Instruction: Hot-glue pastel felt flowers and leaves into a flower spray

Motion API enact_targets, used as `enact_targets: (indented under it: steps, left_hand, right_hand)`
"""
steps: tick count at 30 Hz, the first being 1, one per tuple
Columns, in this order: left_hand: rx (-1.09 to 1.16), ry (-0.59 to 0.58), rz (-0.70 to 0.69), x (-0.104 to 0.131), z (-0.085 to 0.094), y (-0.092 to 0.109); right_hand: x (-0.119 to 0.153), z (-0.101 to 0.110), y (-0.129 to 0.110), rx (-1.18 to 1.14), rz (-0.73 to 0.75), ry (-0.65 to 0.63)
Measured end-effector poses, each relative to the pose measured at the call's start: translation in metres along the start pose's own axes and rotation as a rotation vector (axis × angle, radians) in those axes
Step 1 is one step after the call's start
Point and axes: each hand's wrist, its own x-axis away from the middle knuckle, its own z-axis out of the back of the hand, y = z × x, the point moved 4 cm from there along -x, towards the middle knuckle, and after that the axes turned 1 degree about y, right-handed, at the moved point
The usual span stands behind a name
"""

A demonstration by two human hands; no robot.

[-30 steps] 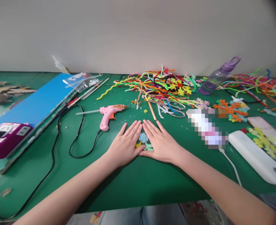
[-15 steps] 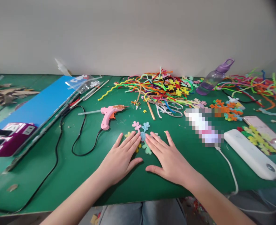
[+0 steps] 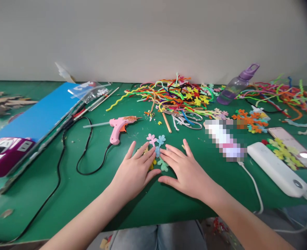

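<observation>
A fuzzy flower-like piece with pink, blue, green and yellow lobes [image 3: 161, 140] lies flat on the green table [image 3: 143, 215]. My left hand [image 3: 134, 170] rests palm down over its left side, fingers spread, covering part of the yellow lobes. From the right, my right hand [image 3: 187, 172] lies flat with its fingertips on the blue middle and the right lobes. Both thumbs point inward below the piece, near each other but apart. A pink glue gun [image 3: 119, 128] lies to the left of the piece, a clear stick in its back.
Behind are a heap of colourful pipe cleaners [image 3: 179, 93] and a purple bottle [image 3: 234, 86]. At right lie a white power bank [image 3: 275, 168], a phone [image 3: 291, 144] and orange flowers [image 3: 249, 119]. At left are a blue board [image 3: 41, 114], a purple box [image 3: 10, 154] and a black cord [image 3: 61, 173].
The view has shifted slightly. My left fingers have spread wider, and my right thumb has moved a little closer to my left thumb. Both hands remain on the piece.
</observation>
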Motion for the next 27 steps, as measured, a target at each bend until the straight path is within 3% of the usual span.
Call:
enact_targets:
  steps: [5, 9, 13, 20, 23, 27]
  left_hand:
    - [0.081, 0.031, -0.004, -0.013, 0.020, -0.006]
    - [0.081, 0.224, 0.088, -0.026, 0.036, -0.022]
    - [0.098, 0.327, 0.075, -0.033, 0.029, -0.031]
    - [0.189, 0.343, 0.112, -0.028, 0.008, -0.044]
    - [0.357, 0.434, 0.191, -0.026, 0.009, -0.046]
    - [0.674, 0.619, 0.338, -0.024, 0.007, -0.044]
  right_hand:
    - [-0.013, 0.017, 0.007, -0.025, -0.057, 0.107]
    - [-0.029, 0.025, 0.014, -0.037, -0.153, 0.255]
    - [-0.044, 0.010, 0.010, 0.011, -0.072, 0.177]
    - [-0.045, -0.008, 0.012, -0.042, -0.084, 0.150]
    - [-0.044, -0.003, 0.011, -0.033, -0.080, 0.221]
    - [-0.041, 0.009, 0.010, -0.001, -0.148, 0.448]
